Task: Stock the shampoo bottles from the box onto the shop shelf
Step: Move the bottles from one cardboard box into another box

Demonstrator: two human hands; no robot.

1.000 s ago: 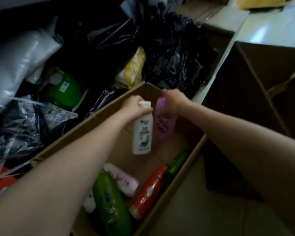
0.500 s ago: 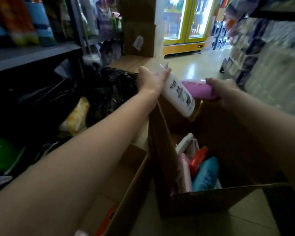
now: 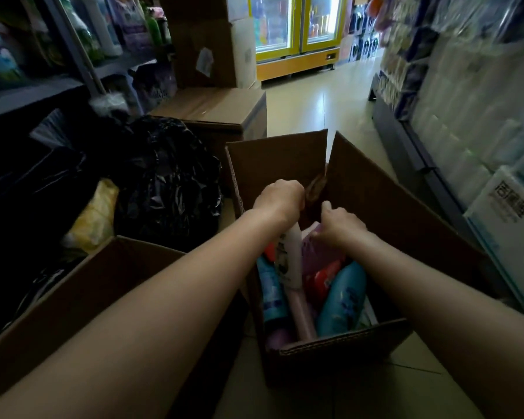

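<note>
Both your hands are down inside the open brown cardboard box (image 3: 330, 346) that stands on the pale tiled floor (image 3: 312, 98). Your left hand (image 3: 280, 198) is wrapped around the top of a tall white plastic shampoo bottle (image 3: 289, 261), which hangs cap-up with its base low among the other bottles. Your right hand (image 3: 338, 223) is closed on the end of a pale purple plastic bottle (image 3: 315, 252), just beside the white one near the box's far wall. Beneath them lie two light blue bottles, one (image 3: 273, 294) against the box's left wall and one (image 3: 342, 300) toward its right wall, with a red pack (image 3: 322, 278) between them and a pink bottle (image 3: 303, 316) reaching to the near wall. A second brown cardboard box (image 3: 82, 285) sits against the first one's left side, under your left forearm. Beyond that are crumpled black plastic bags (image 3: 167, 176) and a yellow packet (image 3: 96, 213). The grey shop shelf (image 3: 43, 92) with stocked bottles runs along the upper left, well apart from both hands. A yellow-framed glass-door fridge (image 3: 297, 31) stands at the aisle's far end
</note>
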